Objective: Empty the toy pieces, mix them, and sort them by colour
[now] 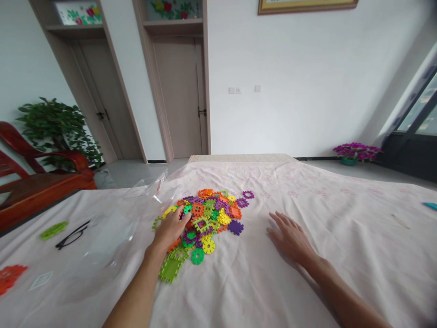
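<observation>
Both bare hands were over a broad, pale pinkish-white fabric cloth with faint floral print, the right hand released, palm down with its fingers extended, well apart from anything loose. Centred on the cloth and slightly left was a heap of flat, notched plastic pieces in green, orange, purple and yellow; the left hand lay over its left side with bent fingers among the pieces, and whether they gripped one could not be told. Crumpled clear plastic packaging spread left of the heap. Beyond it, black-framed eyeglasses lay near a lime-green notched piece. At the heap's near edge was a lime-green notched square, and just beside it, a smaller green notched disc.
</observation>
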`<state>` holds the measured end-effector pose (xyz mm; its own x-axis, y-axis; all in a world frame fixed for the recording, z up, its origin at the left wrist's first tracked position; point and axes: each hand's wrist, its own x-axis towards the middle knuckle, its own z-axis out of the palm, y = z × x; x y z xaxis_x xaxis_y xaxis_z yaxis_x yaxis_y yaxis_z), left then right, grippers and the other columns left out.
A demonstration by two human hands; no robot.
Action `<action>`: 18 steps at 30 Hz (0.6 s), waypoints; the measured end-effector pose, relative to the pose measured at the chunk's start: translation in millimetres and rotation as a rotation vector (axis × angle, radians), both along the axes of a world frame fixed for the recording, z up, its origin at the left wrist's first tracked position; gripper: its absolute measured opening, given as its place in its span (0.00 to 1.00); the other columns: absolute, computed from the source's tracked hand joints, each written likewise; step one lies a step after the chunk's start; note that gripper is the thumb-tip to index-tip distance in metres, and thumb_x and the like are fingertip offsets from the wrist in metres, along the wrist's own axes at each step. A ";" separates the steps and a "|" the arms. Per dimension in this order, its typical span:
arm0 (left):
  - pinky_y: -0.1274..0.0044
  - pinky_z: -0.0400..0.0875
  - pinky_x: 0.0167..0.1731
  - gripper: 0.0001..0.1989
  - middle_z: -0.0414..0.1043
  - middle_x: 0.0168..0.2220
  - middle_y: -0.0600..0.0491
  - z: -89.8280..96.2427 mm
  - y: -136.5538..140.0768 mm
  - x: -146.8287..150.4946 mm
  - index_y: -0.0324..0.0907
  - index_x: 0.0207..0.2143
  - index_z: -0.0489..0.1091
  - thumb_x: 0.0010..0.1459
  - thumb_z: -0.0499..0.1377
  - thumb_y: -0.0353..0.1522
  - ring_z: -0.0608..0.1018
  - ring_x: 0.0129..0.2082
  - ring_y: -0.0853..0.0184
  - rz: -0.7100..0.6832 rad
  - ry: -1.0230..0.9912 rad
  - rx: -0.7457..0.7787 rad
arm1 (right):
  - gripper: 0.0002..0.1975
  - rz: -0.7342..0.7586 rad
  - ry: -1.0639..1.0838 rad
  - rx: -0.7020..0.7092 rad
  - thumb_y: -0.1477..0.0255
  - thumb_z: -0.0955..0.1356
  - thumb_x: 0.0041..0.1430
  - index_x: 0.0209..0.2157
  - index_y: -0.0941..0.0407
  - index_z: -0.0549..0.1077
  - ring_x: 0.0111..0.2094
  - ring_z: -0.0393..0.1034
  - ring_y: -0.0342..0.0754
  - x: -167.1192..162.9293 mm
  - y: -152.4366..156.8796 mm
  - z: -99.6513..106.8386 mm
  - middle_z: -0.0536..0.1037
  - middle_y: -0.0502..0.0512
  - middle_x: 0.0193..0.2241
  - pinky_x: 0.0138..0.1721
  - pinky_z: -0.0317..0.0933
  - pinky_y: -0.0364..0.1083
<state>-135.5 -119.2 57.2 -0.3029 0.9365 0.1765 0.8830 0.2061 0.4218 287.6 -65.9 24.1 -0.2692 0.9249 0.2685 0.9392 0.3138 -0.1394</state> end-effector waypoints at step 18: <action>0.67 0.58 0.58 0.50 0.67 0.60 0.42 1.8 14.0 19.0 0.41 0.66 0.54 0.45 0.63 0.52 0.68 0.59 0.51 -0.159 -0.024 -0.046 | 0.63 0.550 0.017 -0.344 0.58 0.78 0.32 0.69 0.53 0.49 0.59 0.61 0.67 -159.5 93.1 38.6 0.66 0.66 0.60 0.58 0.54 0.57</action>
<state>-116.4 -105.2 59.0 -0.1538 0.9800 0.1263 0.8957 0.0843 0.4365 128.1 27.3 62.7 -0.7266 0.6870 -0.0100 0.6506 0.6832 -0.3316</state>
